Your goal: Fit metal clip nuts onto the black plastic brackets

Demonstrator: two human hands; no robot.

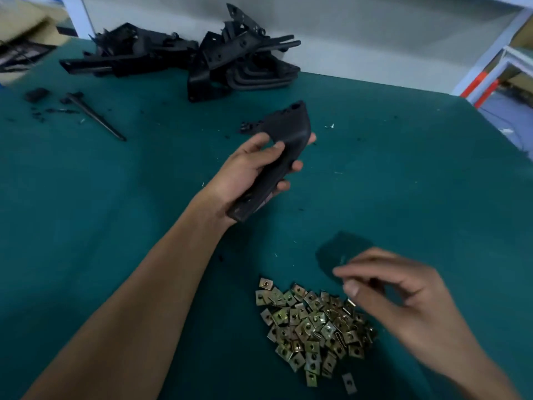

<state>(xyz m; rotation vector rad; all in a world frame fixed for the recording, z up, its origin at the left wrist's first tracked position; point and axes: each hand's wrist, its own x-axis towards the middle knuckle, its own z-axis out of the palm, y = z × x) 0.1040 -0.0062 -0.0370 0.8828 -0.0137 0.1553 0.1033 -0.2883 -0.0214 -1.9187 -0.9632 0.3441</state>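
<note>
Our left hand grips a black plastic bracket above the green mat, its long axis running from near-left to far-right. Our right hand hovers over the pile of clip nuts; it is blurred, so we cannot tell whether its pinched fingertips hold a nut. The bracket lies far-left of them.

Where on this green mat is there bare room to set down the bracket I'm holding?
Bare mat lies right of the held bracket, between the far bracket pile and the right hand. Another bare stretch lies left of the left hand, nearer than the black rod. It is crowded at the clip nuts and along the far edge.
</note>
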